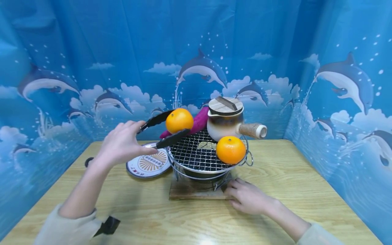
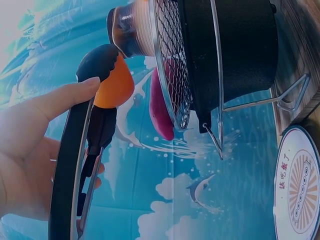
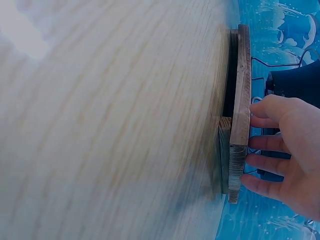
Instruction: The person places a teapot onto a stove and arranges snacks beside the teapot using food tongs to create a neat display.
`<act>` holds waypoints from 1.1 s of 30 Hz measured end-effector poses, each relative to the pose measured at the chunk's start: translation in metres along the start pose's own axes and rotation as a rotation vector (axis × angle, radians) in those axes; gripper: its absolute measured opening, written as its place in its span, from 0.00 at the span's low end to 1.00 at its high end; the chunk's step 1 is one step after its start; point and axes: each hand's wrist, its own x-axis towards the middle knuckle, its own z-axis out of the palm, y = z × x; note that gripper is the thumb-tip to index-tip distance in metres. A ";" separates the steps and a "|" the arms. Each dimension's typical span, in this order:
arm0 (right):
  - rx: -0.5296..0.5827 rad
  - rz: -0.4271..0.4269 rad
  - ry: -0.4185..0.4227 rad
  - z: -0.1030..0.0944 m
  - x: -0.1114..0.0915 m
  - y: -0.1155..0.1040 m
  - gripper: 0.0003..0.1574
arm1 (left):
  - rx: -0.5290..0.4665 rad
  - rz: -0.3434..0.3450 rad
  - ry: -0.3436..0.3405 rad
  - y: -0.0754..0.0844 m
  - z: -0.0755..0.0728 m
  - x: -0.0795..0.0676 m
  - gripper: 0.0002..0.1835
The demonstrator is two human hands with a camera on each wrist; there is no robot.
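My left hand grips black kitchen tongs, thumb on one arm and fingers on the other. Between the tong heads is an orange, held off the wire mesh in the left wrist view. A purple sweet potato lies at the back of the round grill. Beside it stands a lidded teapot with a twine-wrapped handle. A second orange sits at the mesh's front right. My right hand touches the wooden board under the grill, fingers fairly straight along its edge.
A white patterned plate lies on the table left of the grill, partly beneath the left hand. A wire loop sticks out from the grill's right side. Blue dolphin curtains surround the table.
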 end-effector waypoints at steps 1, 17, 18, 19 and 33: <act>0.000 -0.002 0.003 0.000 0.000 0.000 0.11 | 0.000 0.005 -0.003 0.001 0.000 0.000 0.56; 0.016 0.005 0.000 -0.001 0.000 0.000 0.09 | 0.041 0.073 -0.042 0.018 0.000 -0.004 0.54; 0.017 0.004 0.001 -0.001 0.000 -0.001 0.09 | 0.048 0.077 -0.045 0.019 0.000 -0.005 0.53; 0.019 0.004 0.003 -0.001 0.000 -0.001 0.09 | 0.053 0.079 -0.047 0.019 0.001 -0.005 0.53; 0.024 -0.003 0.018 0.002 0.000 0.002 0.09 | 0.131 0.135 -0.085 0.028 0.007 -0.006 0.51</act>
